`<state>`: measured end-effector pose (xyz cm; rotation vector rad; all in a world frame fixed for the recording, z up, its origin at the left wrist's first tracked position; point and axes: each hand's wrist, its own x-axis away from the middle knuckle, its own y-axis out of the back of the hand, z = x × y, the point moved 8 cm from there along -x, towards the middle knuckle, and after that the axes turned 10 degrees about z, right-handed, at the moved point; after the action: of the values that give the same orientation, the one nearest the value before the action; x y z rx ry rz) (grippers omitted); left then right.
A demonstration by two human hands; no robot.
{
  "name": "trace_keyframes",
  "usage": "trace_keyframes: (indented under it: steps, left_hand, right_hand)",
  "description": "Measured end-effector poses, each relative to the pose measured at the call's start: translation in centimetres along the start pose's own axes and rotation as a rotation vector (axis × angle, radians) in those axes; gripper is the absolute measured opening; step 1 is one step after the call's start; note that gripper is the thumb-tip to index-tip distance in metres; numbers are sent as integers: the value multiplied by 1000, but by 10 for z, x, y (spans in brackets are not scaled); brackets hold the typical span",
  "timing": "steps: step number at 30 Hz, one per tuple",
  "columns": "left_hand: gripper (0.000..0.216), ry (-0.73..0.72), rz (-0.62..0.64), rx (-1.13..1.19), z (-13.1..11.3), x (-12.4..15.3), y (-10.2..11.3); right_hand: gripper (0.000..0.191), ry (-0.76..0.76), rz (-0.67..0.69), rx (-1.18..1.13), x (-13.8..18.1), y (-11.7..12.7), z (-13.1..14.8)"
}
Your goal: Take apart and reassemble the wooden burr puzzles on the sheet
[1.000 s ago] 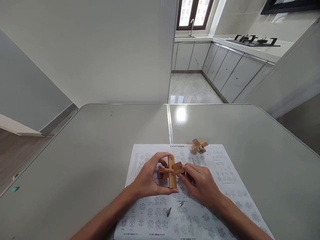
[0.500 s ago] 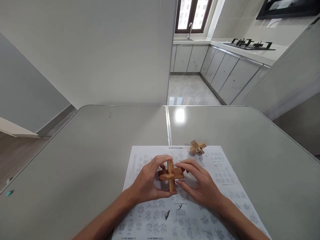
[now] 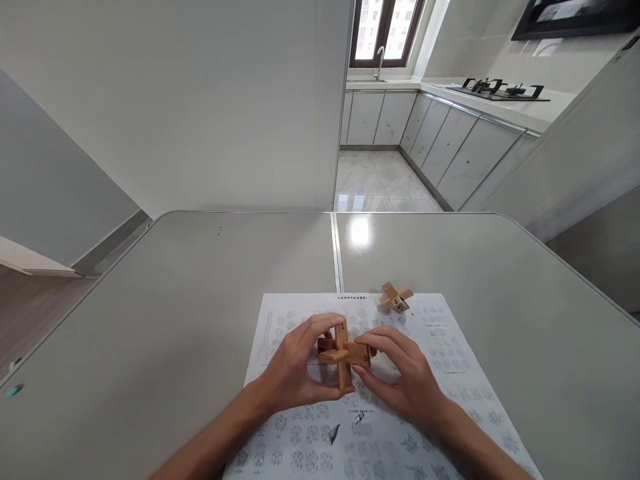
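A brown wooden burr puzzle [image 3: 342,355] of interlocking bars, some marked with black numbers, is held above a printed sheet [image 3: 310,460]. My left hand [image 3: 303,367] is closed on its upright bar, with fingers at the top end and the thumb under the bottom. My right hand [image 3: 400,367] pinches the bar that sticks out to the right, fingertips above and thumb below. Beyond the hands, a smaller light-wood burr puzzle [image 3: 395,297] with black marks rests at the sheet's far edge.
The sheet lies on a grey table [image 3: 125,347] with a seam down its middle. Two small silvery scraps [image 3: 334,434] are on the paper. At the far left is a small teal object [image 3: 14,391]. Behind the table are a white wall panel and a kitchen.
My right hand has shifted slightly to the right and down, its fingers now closer on the right-hand bar. My left hand keeps its hold on the upright bar.
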<state>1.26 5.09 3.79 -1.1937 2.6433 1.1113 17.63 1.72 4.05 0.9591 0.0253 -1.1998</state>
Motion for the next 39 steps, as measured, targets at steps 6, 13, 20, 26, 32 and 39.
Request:
trace_keyframes:
  steps: [6,13,20,26,32,39]
  left_hand:
    - [92,1,-13,16,1,1,1]
    - [99,66,-16,110,8,3,6]
    - [100,111,20,182,11,2,5]
    - [92,170,-2,216,13,0,8]
    - [93,186,1,220,14,0,8]
    - [91,256,-20,272,19,2,7]
  right_hand:
    - [30,-26,21,-37,2,-2,-4]
    - [36,-87,120,-72,0,-9,-10]
    - [15,-14,149,-39,-3,-14,-3]
    - [17,6,161,-87,-2,-17,-1]
    - [18,-1,143,-70,0,-16,-2]
    - [18,12,164,-100,-1,-17,0]
